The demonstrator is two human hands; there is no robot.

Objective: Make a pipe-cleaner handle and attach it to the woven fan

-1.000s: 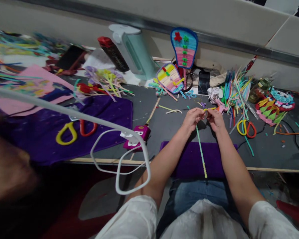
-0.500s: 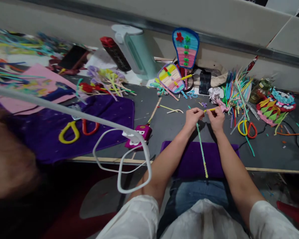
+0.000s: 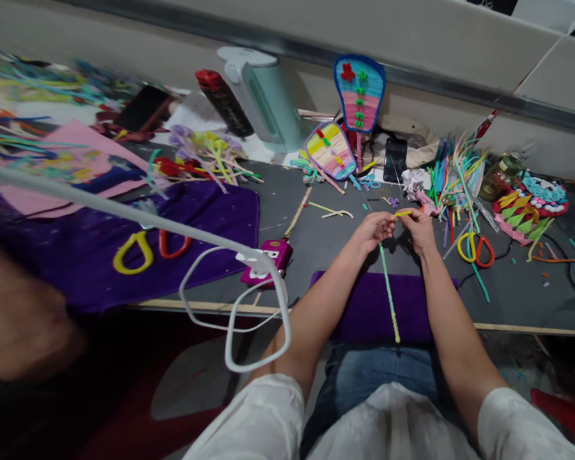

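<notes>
My left hand (image 3: 374, 232) is closed, its fingertips pinched around the upper part of a long pipe-cleaner stem (image 3: 388, 284). The stem is mint green with a yellow lower end and hangs down past the hand. A thin wire seems to stick out above my left fingers. Close beside it on the right, my right hand (image 3: 418, 231) pinches a short yellow pipe cleaner (image 3: 403, 213) between thumb and fingers. A folded purple cloth (image 3: 383, 313) lies below both hands at the table's front edge.
Red-and-yellow-handled scissors (image 3: 475, 249) and a bunch of pipe cleaners (image 3: 460, 172) are on the right. Two decorated fans (image 3: 359, 96) stand behind. A kettle (image 3: 268, 102), a purple power strip (image 3: 267, 262), and a white bent frame (image 3: 256, 255) are left, near another person's arm (image 3: 23, 313).
My left hand has turned, its fingers curling away from the yellow pipe cleaner. That piece now stays in my right fingers, while the green stem hangs almost as before.
</notes>
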